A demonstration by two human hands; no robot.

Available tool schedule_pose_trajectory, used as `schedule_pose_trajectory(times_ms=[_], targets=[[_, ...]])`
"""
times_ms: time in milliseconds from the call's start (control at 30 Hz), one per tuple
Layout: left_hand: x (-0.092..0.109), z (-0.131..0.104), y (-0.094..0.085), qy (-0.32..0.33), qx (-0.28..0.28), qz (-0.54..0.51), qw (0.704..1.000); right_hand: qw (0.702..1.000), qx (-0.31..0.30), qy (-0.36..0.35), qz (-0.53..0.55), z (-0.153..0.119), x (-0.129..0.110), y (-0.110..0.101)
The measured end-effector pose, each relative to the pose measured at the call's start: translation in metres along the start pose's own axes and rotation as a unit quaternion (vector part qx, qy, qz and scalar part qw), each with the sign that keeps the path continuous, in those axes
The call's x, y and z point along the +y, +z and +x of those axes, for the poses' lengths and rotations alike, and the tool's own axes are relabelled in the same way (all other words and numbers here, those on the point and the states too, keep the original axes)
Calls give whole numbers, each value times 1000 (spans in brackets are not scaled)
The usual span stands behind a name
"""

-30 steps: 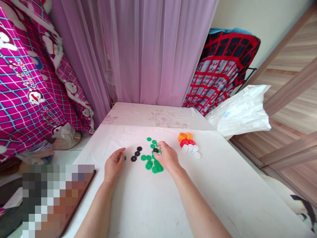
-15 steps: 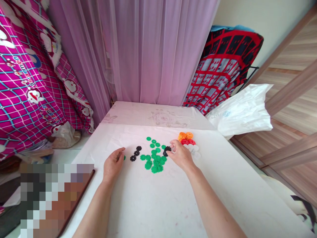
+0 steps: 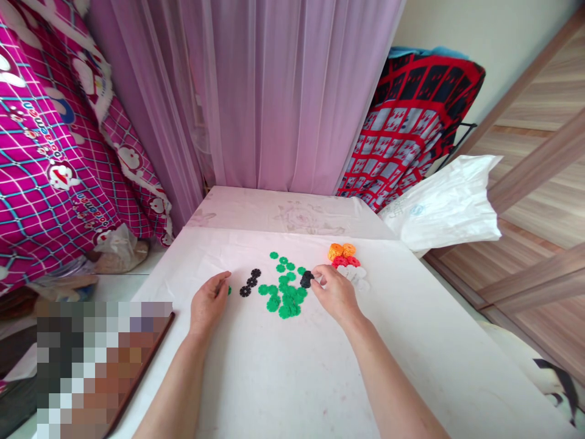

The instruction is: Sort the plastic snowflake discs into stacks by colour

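Many green notched discs (image 3: 289, 299) lie in a loose heap at the middle of the white table. Left of them, several black discs (image 3: 250, 282) form a slanting row. My left hand (image 3: 210, 302) is closed at the left of this row, and what its fingers hold is too small to make out; a green disc (image 3: 229, 290) shows at its fingertips. At the heap's right edge my right hand (image 3: 334, 291) has its thumb and fingers closed on black discs (image 3: 306, 279). Orange discs (image 3: 336, 250), red discs (image 3: 346, 262) and whitish discs (image 3: 359, 277) sit just beyond it.
A white plastic bag (image 3: 450, 207) rests at the table's right rear edge. A dark red-edged, partly pixelated object (image 3: 141, 366) lies at the front left. The tablecloth (image 3: 283, 378) is white. A purple curtain (image 3: 283, 91) hangs behind the table.
My right hand has moved down slightly and its fingers have drawn closer together on the black discs, which now form a tighter bunch. My left hand has barely moved.
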State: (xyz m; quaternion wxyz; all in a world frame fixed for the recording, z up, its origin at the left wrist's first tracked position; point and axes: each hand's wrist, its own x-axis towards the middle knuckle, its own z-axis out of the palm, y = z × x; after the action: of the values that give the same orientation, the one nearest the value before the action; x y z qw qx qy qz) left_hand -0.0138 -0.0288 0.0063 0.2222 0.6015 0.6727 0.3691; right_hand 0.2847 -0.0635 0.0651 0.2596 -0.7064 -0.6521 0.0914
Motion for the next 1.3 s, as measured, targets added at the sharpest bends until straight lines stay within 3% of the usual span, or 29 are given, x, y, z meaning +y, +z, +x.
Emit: schedule_pose_trajectory(times_ms=[100,300,500,667,800,867,1133,1300], targets=[[0,0,0,-5,-3,0,1000,1000,-16,-13,-12,-13,-6,4],[1,0,0,-1,4,-1,1000,993,-110,-51,-12,-24,-34,23],[1,0,-1,4,4,-8,1000,983,-151,-92,-39,13,-76,52],[-2,1,2,-12,0,-36,999,964,-220,-106,-106,47,-92,65],[-7,3,4,-10,77,-32,996,948,-261,-109,-144,61,-95,67],[-8,4,4,3,101,-20,995,948,-257,-110,-149,63,-96,69],[-8,5,2,13,87,3,996,971,-169,-80,-152,43,-90,81],[-8,4,1,2,77,11,997,984,-138,-47,-101,23,-83,64]])
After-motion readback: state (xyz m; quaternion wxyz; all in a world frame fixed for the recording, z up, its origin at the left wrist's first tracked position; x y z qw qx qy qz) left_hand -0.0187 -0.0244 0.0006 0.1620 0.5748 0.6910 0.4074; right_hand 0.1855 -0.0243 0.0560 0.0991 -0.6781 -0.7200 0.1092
